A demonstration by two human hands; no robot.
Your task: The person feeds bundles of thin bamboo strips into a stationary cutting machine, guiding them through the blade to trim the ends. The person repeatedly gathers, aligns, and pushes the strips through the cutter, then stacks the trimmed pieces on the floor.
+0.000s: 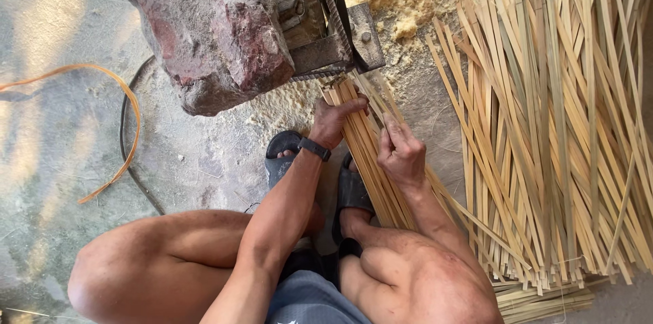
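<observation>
Under both hands | bamboo strips | left fingers clamped on bundle | right fingers pinching strips

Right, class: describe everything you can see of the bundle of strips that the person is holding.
The bundle of strips is a tight sheaf of long, thin, flat slats, pale yellow-tan, seemingly split bamboo. It lies slanted, its upper end at the machine's metal bracket, its lower end running down between the person's legs. The left hand presses on its upper part; the right hand grips its right side, fingers on a few strips. It passes over a dark sandal. A far larger loose pile of strips lies to its right.
</observation>
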